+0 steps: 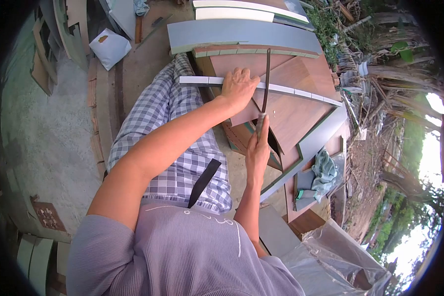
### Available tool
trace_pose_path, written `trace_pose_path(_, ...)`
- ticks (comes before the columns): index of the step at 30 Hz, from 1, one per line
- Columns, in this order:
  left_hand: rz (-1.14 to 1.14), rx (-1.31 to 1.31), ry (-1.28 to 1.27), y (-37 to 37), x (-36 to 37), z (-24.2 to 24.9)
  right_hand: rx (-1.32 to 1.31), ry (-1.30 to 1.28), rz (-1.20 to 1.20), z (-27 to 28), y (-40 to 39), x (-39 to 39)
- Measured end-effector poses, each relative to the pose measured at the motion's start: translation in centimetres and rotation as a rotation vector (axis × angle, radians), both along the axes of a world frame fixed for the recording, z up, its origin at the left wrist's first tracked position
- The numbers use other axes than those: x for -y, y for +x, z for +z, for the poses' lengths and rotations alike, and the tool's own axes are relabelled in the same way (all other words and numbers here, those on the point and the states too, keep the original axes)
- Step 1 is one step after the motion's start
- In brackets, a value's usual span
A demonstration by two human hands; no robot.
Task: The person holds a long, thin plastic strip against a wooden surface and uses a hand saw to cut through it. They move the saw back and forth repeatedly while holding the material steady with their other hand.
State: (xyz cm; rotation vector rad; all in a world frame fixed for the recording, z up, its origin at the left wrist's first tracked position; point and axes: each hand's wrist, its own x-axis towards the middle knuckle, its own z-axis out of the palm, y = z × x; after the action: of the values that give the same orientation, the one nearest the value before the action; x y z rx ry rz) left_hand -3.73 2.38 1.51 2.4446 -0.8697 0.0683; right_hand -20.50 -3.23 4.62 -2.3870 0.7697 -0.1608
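Well, a strip [283, 89] (pale) underlies the left hand [239, 89].

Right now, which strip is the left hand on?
The left hand holds the segmented white strip overlapping the checked trousers; other strips lie farther out, untouched.

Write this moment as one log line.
left hand: curled over pale strip | right hand: holding long thin tool | tool: crosses strip in view, contact unclear

A white bag [110, 50], a crumpled blue-green cloth [325, 170], clear plastic sheeting [333, 256] and green foliage [329, 25]
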Motion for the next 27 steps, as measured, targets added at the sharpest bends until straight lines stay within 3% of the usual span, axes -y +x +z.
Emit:
trace_pose_path(4,0.007,-0.026,-0.013,0.0,-0.1,0.4,-0.02,0.019,0.008,0.2,1.4,0.8)
trace_pose_path(13,0.006,0.002,-0.012,0.1,0.2,-0.3,-0.185,0.057,-0.079,0.8,-4.4,-0.6)
trace_pose_path(19,-0.009,-0.026,0.011,0.1,0.1,0.1,0.019,-0.029,0.038,0.3,1.0,0.8)
trace_pose_path(22,0.009,-0.018,-0.026,0.1,0.0,0.0,-0.013,0.032,0.022,0.7,1.6,0.7)
trace_pose_path(27,0.003,-0.047,-0.009,0.1,0.1,0.1,-0.064,0.059,-0.007,-0.1,-2.6,0.0)
